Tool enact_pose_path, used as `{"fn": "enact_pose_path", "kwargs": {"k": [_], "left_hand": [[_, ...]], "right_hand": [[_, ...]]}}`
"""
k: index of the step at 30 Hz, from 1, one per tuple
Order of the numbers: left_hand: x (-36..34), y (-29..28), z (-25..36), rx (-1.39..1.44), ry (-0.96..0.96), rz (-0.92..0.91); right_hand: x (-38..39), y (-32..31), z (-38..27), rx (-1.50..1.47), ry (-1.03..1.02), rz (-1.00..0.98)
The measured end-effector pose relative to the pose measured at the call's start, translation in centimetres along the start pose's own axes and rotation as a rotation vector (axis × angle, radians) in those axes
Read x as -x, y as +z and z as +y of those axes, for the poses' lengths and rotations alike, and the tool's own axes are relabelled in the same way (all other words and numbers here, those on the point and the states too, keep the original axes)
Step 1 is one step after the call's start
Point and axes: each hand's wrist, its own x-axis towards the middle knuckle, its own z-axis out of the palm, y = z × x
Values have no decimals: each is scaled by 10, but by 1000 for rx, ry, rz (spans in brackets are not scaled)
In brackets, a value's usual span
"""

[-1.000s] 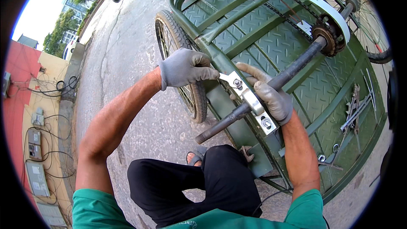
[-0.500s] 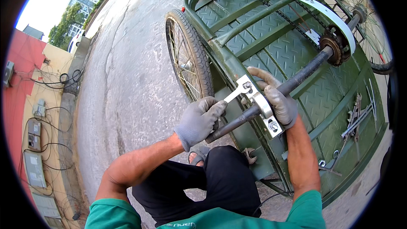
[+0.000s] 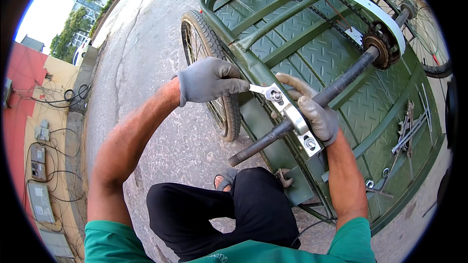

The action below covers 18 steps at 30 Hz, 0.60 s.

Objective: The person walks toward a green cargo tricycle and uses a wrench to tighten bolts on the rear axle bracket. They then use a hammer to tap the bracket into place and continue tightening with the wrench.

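My gloved left hand [image 3: 209, 80] grips a silver wrench [image 3: 258, 88], whose head is on the upper bolt [image 3: 276, 96] of a silver bearing bracket [image 3: 296, 119]. The bracket sits on the green cart frame [image 3: 252, 64], around a dark axle [image 3: 349, 79] with a threaded end. My gloved right hand [image 3: 319, 117] is wrapped round the bracket area just right of it, against the axle; its hidden fingertips may hold something. A second bolt [image 3: 309, 143] shows at the bracket's lower end.
Loose tools [image 3: 408, 126] lie on the green tread plate [image 3: 370, 122]. A sprocket [image 3: 378, 48] and chain are at upper right. A spoked wheel [image 3: 209, 44] stands left of the frame. A wall with wires and boxes [image 3: 39, 165] borders the pavement [image 3: 122, 58].
My left hand swung toward me with the wrench half a second ago and is now raised and farther forward again. My right hand stays at the bracket; the view has shifted slightly.
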Motion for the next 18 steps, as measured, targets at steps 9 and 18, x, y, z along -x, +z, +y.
{"fn": "enact_pose_path", "kwargs": {"k": [9,18], "left_hand": [[-15,24,-26,122,164,30],[65,118,38,1053,-300,275]], "right_hand": [[0,1,0,-1,-2,-4],[0,2,2,-18,-19,12]]}}
